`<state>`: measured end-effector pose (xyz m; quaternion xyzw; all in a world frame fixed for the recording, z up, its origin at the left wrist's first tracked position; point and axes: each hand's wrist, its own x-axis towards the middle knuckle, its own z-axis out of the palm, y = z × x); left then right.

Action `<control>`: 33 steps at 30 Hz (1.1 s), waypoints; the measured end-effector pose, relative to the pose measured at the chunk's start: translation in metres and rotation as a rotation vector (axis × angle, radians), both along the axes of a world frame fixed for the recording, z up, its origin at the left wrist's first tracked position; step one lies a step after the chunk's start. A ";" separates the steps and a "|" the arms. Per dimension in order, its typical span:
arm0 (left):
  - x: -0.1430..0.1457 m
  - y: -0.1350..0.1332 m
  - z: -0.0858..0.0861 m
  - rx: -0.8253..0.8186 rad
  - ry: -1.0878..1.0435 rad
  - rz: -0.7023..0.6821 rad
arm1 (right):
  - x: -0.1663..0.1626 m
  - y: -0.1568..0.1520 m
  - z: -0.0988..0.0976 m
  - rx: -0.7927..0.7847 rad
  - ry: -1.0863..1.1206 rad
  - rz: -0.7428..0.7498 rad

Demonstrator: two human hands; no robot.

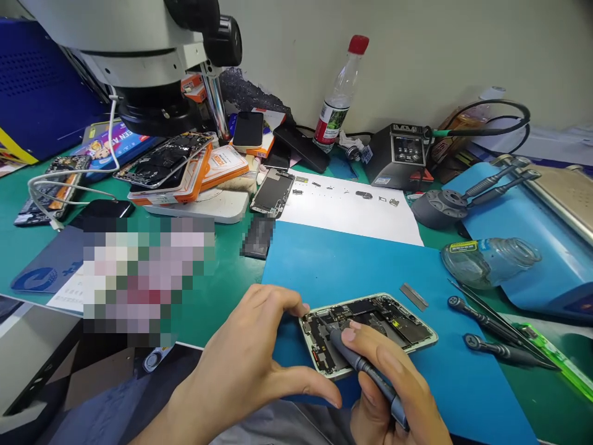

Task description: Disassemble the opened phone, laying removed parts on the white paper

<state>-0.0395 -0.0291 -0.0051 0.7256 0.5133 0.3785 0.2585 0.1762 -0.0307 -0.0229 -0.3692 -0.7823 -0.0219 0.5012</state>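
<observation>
Far left, a blue box (41,86), then a blue printed pack (123,137) reading "EEN A", rest hidden. Next, at least three orange-and-white boxes (227,162), contents hidden, print too small to read; one opened phone (169,157) lies on the stack. One dark phone part (273,191) sits beside a white sheet (393,225) holding several tiny parts, too small to count.

Left hand (241,352): thumb and index spread wide, index tip at the left corner of the opened pale-framed phone (410,326) — this one lies on the blue mat (347,259), circuitry facing up. One clear bottle (334,111) stands behind, red cap on, fine label print unreadable.

Right hand (403,377): fingers and thumb pinch one dark screwdriver (343,350), tip over the phone's left part. One metal strip (414,296) lies just beyond the phone.

Right side: one black control unit (396,157), panel marks unreadable; one dark round holder (438,209) with two slim handles in it; one glass jar (491,261), mouth to the right, yellow label unreadable, contents can't tell. Below it, two more dark drivers (484,320) — then one green tool (563,358).
</observation>
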 end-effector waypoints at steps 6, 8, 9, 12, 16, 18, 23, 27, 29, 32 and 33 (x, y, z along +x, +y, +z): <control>0.000 0.000 0.001 -0.004 -0.011 0.003 | 0.001 -0.005 -0.005 -0.059 0.018 0.009; 0.000 0.000 0.001 -0.002 -0.015 0.005 | 0.002 -0.006 -0.006 -0.078 0.035 0.016; 0.000 0.000 0.001 -0.005 -0.017 0.007 | 0.003 -0.007 -0.006 -0.083 0.044 0.016; 0.000 0.000 0.001 -0.018 -0.023 0.009 | 0.004 -0.007 -0.006 -0.087 0.049 0.018; 0.001 0.000 0.002 -0.038 -0.027 0.006 | 0.004 -0.007 -0.006 -0.094 0.027 0.029; 0.001 0.000 0.002 -0.039 -0.027 0.004 | 0.005 -0.008 -0.006 -0.091 0.032 0.035; 0.001 0.001 0.002 -0.035 -0.027 0.003 | 0.005 -0.008 -0.006 -0.102 0.043 0.022; 0.001 0.000 0.001 -0.029 -0.033 0.000 | 0.003 -0.005 -0.003 -0.075 0.019 0.046; 0.001 0.000 0.001 -0.029 -0.037 -0.002 | 0.001 -0.007 -0.003 -0.079 0.043 0.036; 0.001 0.000 0.001 -0.034 -0.042 0.005 | 0.000 -0.013 -0.005 -0.130 0.102 -0.016; 0.001 0.000 0.000 -0.036 -0.043 0.006 | 0.000 -0.015 -0.005 -0.153 0.103 -0.023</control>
